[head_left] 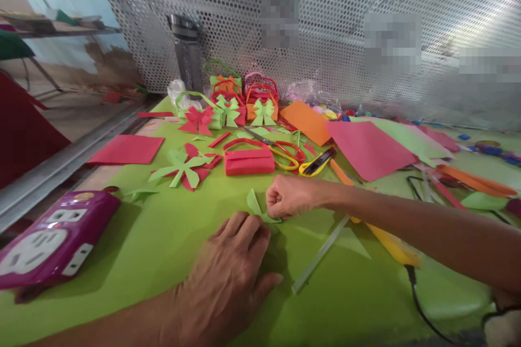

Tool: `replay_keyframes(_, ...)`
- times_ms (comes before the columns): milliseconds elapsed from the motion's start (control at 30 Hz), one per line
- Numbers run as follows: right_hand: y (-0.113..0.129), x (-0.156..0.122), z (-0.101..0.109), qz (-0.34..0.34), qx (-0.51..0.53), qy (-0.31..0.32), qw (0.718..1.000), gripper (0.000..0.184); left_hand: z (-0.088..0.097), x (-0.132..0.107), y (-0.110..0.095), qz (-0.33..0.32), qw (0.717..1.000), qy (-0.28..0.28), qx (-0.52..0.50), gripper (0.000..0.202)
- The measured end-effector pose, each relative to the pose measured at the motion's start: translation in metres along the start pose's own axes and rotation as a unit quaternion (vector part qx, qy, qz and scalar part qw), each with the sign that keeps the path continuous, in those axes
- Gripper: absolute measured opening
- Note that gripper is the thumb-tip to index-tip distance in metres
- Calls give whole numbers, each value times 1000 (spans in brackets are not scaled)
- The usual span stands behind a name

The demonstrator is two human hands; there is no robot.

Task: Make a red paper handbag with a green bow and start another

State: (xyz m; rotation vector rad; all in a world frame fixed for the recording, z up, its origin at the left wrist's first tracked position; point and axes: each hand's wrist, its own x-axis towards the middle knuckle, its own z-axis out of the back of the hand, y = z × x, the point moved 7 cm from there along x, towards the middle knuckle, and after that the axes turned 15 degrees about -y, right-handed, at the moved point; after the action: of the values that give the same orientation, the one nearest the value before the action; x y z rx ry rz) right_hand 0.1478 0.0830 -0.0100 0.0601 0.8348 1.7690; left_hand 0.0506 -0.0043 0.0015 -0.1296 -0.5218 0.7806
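Green paper (253,203), a small folded-looking piece, lies on the lime surface (163,238) against the right hand (290,196), with one leaf-shaped flap tilted up beside the knuckles and a narrow edge showing just below them. That hand is clenched into a fist, its side low to the surface; whether its fingers pinch the paper or only press it down, I cannot tell. The left hand (234,260) rests back upward just nearer the body, its fingers slack and slightly bent, its thumb apart from them. Nothing shows in its grasp, though what is beneath the fingertips is hidden.

The piece should weigh next to nothing and slide at a touch. It looks like thin craft stock — stiff enough to hold a crease, yet easy to dent or tear at the pointed tips. Best hold: a light pinch across the middle, where the layers seem to meet, or flat along an edge; gripping a tip would probably bend it. Green on green also makes its outline hard to read.

Beyond the fist sits a red bag (249,165), likely hollow and crushable, so better lifted by its ends than pressed on top. Near the right forearm lie a clear stick (321,255) and a yellow glue gun (393,246) — possibly hot, so its nose is no place for fingers.
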Motion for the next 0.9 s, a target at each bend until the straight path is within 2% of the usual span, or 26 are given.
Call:
replay_keyframes(333,4,4,-2,3,-17,30,999,7,-1,-1,0,-6,1000,0,3,30)
replay_keyframes(633,11,1,4,17,-139,-17,990,8,-2,-2,2,2,1000,-6,9,29)
replay_keyframes(900,11,3,3,24,-155,-36,987,10,-3,0,2,6,1000,27,14,32)
